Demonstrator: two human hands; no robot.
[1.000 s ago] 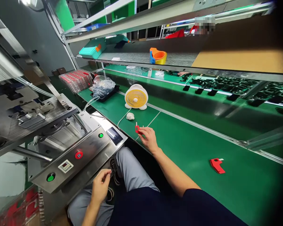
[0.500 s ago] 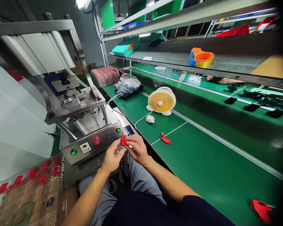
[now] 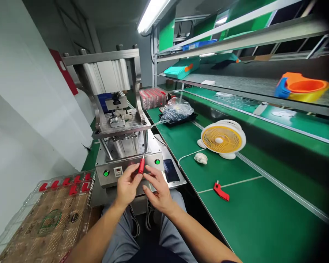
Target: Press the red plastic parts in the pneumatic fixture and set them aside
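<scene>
Shifted leftward along press (image 3: 120, 128) since earlier frame, with left hand (image 3: 127, 188) pinching red part (image 3: 142, 166) near-upright beside part-open right hand (image 3: 161, 193), contact unclear. Could drop or twist if pinched too lightly or knocked by right hand.

A yellow-fronted fan (image 3: 222, 138) stands near a white bundle (image 3: 201, 158); a teal box (image 3: 177, 71) sits on the shelf (image 3: 246, 81).
</scene>
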